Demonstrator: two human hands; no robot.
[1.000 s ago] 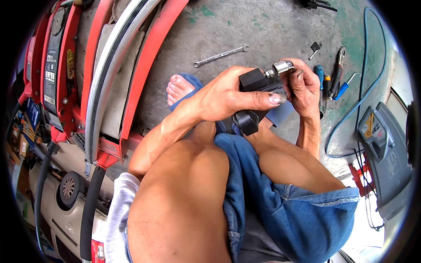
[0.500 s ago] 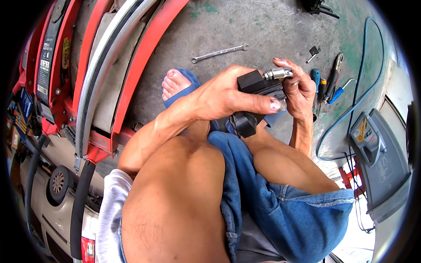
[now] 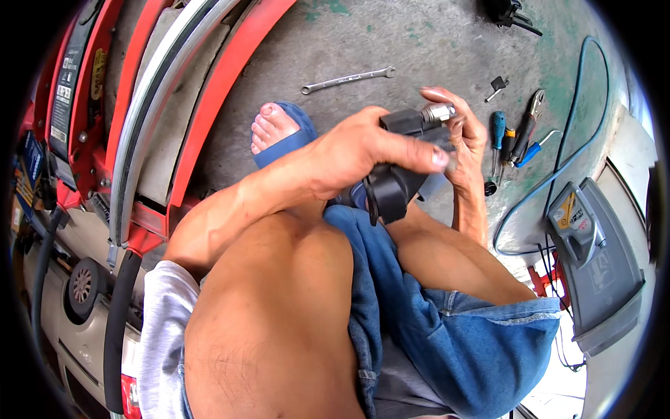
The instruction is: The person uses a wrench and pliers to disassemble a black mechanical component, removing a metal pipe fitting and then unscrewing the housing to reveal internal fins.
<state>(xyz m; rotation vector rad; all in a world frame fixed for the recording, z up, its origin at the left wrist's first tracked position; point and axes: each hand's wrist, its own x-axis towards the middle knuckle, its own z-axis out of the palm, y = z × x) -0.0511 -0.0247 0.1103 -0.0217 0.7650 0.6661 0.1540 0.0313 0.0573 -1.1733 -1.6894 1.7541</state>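
left hand (image 3: 356,150) grip clamps black tool (image 3: 401,174); right hand (image 3: 464,136) pinches its metal tip (image 3: 438,112).

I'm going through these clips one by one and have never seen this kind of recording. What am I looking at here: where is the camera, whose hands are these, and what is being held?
The camera sits on a person's head and looks down, so the round, bent edges come from its wide lens. The person crouches on a concrete floor; bare knees and blue denim shorts fill the lower part. The left hand grips a black power tool from above. The right hand has its fingers at the tool's silver metal tip. On the floor lie a wrench, screwdrivers and pliers, and a blue hose. A foot in a blue sandal shows beside a red frame. A grey canister lies at right.
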